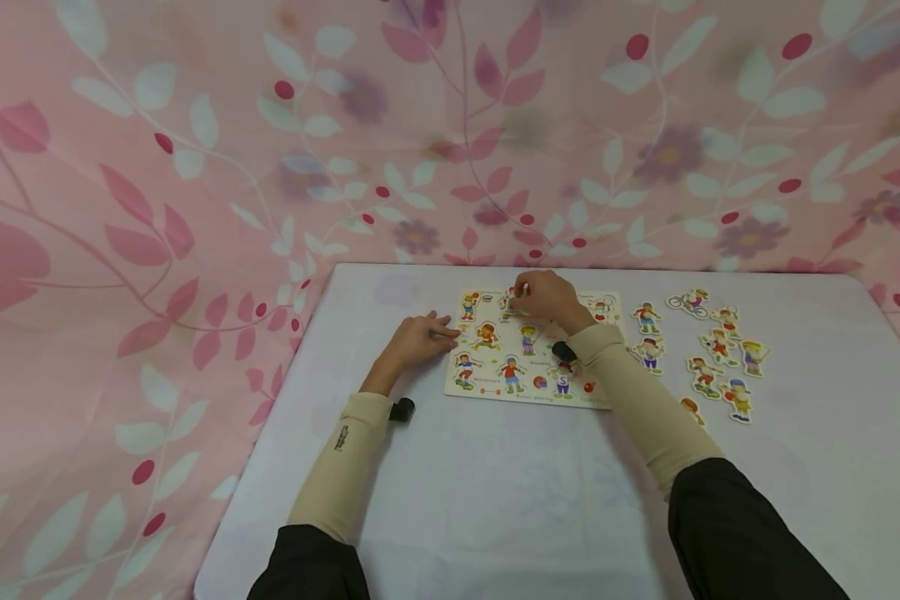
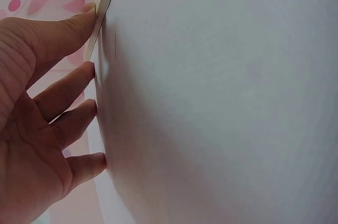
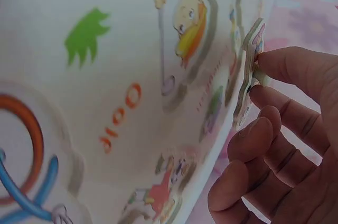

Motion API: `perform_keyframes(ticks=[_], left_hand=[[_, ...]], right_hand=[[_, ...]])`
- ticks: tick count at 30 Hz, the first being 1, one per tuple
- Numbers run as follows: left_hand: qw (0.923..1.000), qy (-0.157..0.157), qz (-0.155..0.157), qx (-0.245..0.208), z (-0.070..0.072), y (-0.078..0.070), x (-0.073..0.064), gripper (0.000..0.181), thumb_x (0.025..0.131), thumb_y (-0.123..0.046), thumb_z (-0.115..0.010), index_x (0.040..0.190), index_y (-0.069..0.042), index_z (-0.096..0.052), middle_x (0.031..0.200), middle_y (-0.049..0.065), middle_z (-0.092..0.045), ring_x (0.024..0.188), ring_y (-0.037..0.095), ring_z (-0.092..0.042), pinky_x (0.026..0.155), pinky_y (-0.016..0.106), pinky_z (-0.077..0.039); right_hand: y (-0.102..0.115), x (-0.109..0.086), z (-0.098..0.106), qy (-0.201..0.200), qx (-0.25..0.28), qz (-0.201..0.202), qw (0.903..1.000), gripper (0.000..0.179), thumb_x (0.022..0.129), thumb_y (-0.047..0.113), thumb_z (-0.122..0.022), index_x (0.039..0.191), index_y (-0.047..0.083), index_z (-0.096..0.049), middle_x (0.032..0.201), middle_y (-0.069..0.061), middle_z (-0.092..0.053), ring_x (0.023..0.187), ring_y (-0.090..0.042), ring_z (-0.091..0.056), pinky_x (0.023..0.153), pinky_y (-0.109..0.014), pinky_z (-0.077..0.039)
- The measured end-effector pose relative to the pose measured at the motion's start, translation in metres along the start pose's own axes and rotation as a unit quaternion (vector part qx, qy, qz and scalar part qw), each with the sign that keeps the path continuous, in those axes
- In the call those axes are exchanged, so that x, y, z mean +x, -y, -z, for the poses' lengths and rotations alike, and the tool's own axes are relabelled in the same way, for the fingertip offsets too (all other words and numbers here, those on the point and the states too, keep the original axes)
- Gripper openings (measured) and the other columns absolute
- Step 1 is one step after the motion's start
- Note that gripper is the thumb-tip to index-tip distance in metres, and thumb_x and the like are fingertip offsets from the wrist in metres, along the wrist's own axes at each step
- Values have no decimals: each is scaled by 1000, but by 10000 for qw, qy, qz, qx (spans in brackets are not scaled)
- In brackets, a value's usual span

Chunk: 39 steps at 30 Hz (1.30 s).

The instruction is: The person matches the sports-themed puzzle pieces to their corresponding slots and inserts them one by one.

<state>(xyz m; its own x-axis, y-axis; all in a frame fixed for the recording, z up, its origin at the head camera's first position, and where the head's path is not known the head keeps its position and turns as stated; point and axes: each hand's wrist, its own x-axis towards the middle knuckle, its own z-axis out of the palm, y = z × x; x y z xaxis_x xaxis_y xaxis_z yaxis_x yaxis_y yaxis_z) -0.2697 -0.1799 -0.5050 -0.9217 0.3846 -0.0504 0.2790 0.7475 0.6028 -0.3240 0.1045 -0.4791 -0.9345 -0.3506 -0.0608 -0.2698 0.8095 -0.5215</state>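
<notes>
A pale wooden puzzle board (image 1: 487, 357) with cartoon children in sports poses lies on the white table. My left hand (image 1: 420, 340) is at the board's left edge; in the left wrist view its thumb (image 2: 82, 28) touches that edge while other fingertips rest on the tablecloth. Over the board's upper part, my right hand (image 1: 546, 296) pinches a thin puzzle piece (image 3: 247, 78) between thumb and fingers. The right wrist view shows that piece edge-on and tilted at the board's surface; its picture is mostly hidden. The right forearm covers part of the board's right side.
Several loose child-figure pieces lie right of the board, among them a cyclist piece (image 1: 688, 303), a blue-capped figure (image 1: 738, 400) and one partly hidden by the right sleeve (image 1: 645, 408). A pink floral cloth (image 1: 450, 125) hangs behind the table (image 1: 495, 500).
</notes>
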Motion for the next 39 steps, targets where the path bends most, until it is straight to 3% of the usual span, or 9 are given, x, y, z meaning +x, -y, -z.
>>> perform_keyframes(ticks=[8, 21, 31, 39], left_hand=[[9998, 26, 156, -124, 0, 0, 0, 24, 88, -26, -77, 111, -19, -77, 138, 4, -56, 141, 28, -35, 116, 46, -23], [9999, -14, 149, -72, -3, 1, 0, 26, 87, -28, -77, 112, -20, -77, 138, 4, -56, 141, 28, -35, 116, 46, -24], [9997, -26, 235, 36, -2, -1, -2, 26, 88, -28, -77, 112, -19, -76, 138, 3, -56, 142, 26, -35, 116, 46, -23], [9999, -87, 99, 111, -4, 1, -1, 28, 87, -29, -77, 113, -20, -76, 137, 4, -57, 141, 28, -37, 116, 46, -25]], right_hand=[[3, 5, -14, 151, -197, 62, 9997, 18, 91, 32, -67, 94, 14, -67, 79, 0, -65, 63, -19, -54, 55, -33, -43], [9, -1, -14, 269, -148, -33, 9995, 15, 90, 29, -68, 89, 14, -67, 73, -1, -62, 60, -18, -52, 53, -32, -39], [2, -9, -14, 128, -26, 113, 9999, 17, 91, 32, -68, 94, 15, -67, 73, 0, -63, 61, -20, -52, 54, -34, -41], [2, -28, 5, -252, -420, 6, 9988, 20, 92, 35, -66, 99, 16, -68, 82, 0, -65, 65, -19, -55, 56, -34, -43]])
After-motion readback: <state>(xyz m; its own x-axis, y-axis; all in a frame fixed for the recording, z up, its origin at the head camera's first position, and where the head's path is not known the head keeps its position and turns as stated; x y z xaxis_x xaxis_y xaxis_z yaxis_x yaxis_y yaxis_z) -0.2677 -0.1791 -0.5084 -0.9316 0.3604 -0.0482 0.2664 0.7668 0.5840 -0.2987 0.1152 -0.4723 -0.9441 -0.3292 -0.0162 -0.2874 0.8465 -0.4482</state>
